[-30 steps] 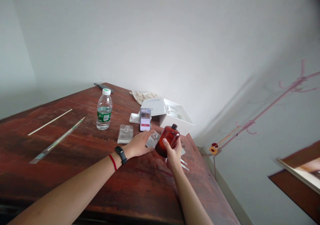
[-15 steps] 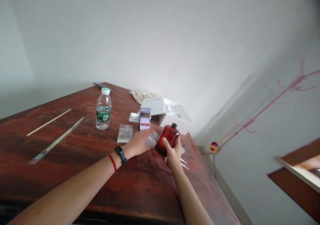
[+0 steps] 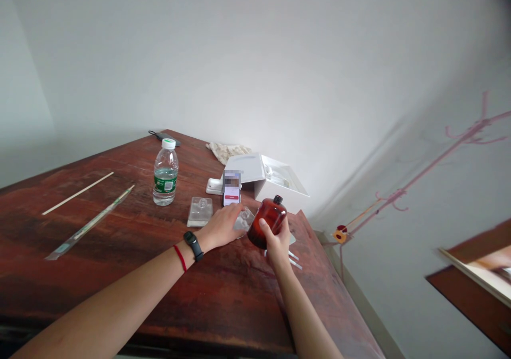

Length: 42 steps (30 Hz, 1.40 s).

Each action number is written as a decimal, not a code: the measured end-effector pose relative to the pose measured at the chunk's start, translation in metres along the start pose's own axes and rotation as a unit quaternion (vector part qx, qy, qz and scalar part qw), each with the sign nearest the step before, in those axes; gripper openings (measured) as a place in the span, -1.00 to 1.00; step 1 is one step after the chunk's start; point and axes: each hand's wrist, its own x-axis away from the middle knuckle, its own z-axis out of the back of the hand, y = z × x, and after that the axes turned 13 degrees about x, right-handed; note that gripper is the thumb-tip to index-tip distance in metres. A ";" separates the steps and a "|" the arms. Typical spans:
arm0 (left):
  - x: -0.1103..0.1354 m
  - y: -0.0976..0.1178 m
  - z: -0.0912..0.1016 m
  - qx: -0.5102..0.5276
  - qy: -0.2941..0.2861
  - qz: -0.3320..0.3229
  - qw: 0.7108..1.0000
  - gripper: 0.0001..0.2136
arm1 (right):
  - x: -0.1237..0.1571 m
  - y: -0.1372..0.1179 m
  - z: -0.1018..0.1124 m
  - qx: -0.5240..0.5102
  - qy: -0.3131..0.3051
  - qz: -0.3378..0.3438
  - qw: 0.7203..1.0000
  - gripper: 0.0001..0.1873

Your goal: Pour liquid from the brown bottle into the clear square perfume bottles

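Note:
My right hand [image 3: 277, 238] is closed around a brown bottle [image 3: 266, 218], which is tilted with its narrow dark neck pointing up and to the right. To its left, my left hand [image 3: 224, 226] is closed on a clear square plastic hook plate [image 3: 244, 219]; its fingertips are partly hidden. The plate is close beside the bottle, and I cannot tell whether they touch. A similar square plate [image 3: 200, 211], on a pale backing, lies on the table left of that hand. Just beyond the fingers a phone [image 3: 232, 191] leans upright with its screen lit.
On the wooden table [image 3: 179, 300] a water bottle [image 3: 165, 181] stands at left, near a thin stick [image 3: 77, 193] and a wrapped pair of chopsticks [image 3: 91, 222]. Behind are an open white box [image 3: 275, 189], a cloth [image 3: 225, 151] and a white case [image 3: 214, 185]. A pink coat rack [image 3: 431, 162] stands at right.
Both hands keep nearly the same position and hold the same things. The whole view has shifted very slightly.

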 end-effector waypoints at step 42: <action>0.002 0.005 -0.001 -0.034 0.015 -0.011 0.999 -0.57 | 0.003 -0.006 0.000 0.003 -0.016 0.017 1.000 -0.38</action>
